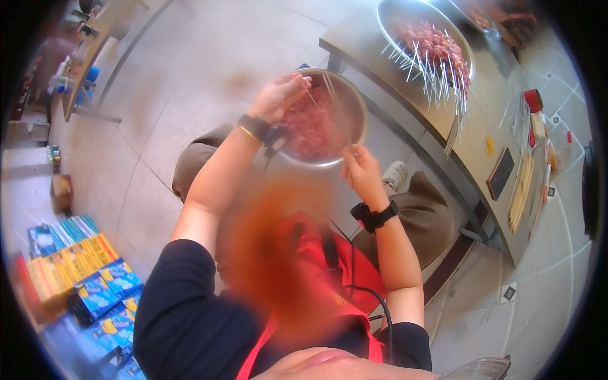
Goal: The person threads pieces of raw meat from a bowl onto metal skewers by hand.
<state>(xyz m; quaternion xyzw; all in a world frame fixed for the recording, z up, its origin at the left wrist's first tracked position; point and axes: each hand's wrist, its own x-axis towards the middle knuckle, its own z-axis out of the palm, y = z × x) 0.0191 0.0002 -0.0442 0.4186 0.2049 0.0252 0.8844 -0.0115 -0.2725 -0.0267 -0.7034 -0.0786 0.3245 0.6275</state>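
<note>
My left hand [280, 97] is raised over the left rim of a round metal bowl [362, 102] of raw meat pieces [311, 126]. Its fingertips pinch a thin skewer that slants down over the meat; a small pinkish bit shows at the fingertips. Near the bowl's lower right rim, my right hand [361, 171] has its fingers closed around the lower ends of thin skewers [331, 90], whose upper parts cross the bowl. A blurred haze hides the exact grip and the tips. Both wrists carry black straps.
At right, a table [439, 111] bears a metal basin [387, 33] of meat on metal skewers, a dark phone-like slab [501, 173], wooden sticks [521, 192] and a red roll [533, 100]. Blue and yellow boxes [78, 261] lie lower left. An orange blur covers part of the red apron.
</note>
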